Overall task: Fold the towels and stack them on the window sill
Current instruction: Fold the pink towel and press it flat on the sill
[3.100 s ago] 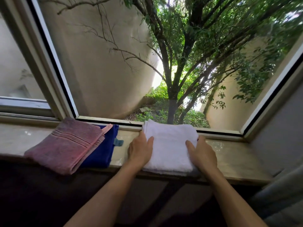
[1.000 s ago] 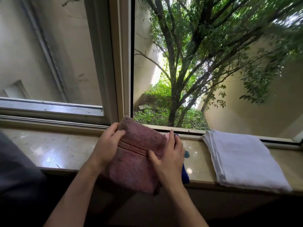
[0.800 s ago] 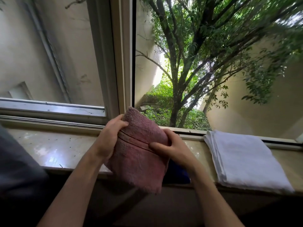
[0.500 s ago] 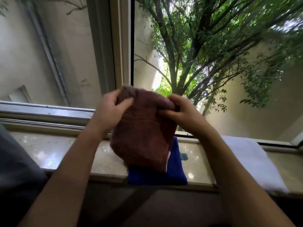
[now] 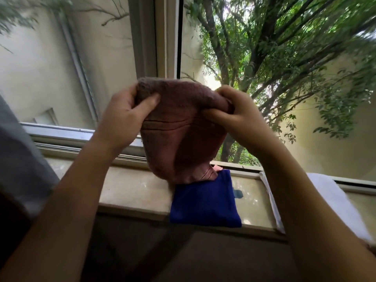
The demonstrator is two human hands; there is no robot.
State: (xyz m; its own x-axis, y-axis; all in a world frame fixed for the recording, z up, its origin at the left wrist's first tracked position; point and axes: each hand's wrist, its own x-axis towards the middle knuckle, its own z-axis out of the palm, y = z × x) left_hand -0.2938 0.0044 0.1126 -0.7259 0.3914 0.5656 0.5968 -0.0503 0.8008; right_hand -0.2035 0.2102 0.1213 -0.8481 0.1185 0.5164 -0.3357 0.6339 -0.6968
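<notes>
Left hand: the left hand (image 5: 124, 110) grips the upper left corner of the pink towel (image 5: 181, 143), thumb across the front of the cloth and fingers curled behind it.
Right hand: the right hand (image 5: 234, 115) pinches the upper right edge of the same towel, fingers bunched into the fabric.
Change: about 1 second ago the pink towel lay flat on the window sill (image 5: 134, 190) on top of the blue towel (image 5: 205, 202); it has since been lifted clear and now hangs in front of the window frame.
Meaning for the task: the pink towel is in hand and looks part folded, so it likely gets opened or refolded before it goes on a stack. 1 towel appears finished, 2 seem left.
Towel relative to hands: its top edge spans between the 2 hands, its body hangs below them, and its bottom hem dangles just above the far edge of the blue towel; whether they touch cannot be told.
Blue towel: uncovered now, lying folded on the sill with its near edge over the sill's front lip.
White towel: the white towel (image 5: 329, 200) lies folded on the sill to the right, partly hidden by the right forearm, apart from the blue one.
</notes>
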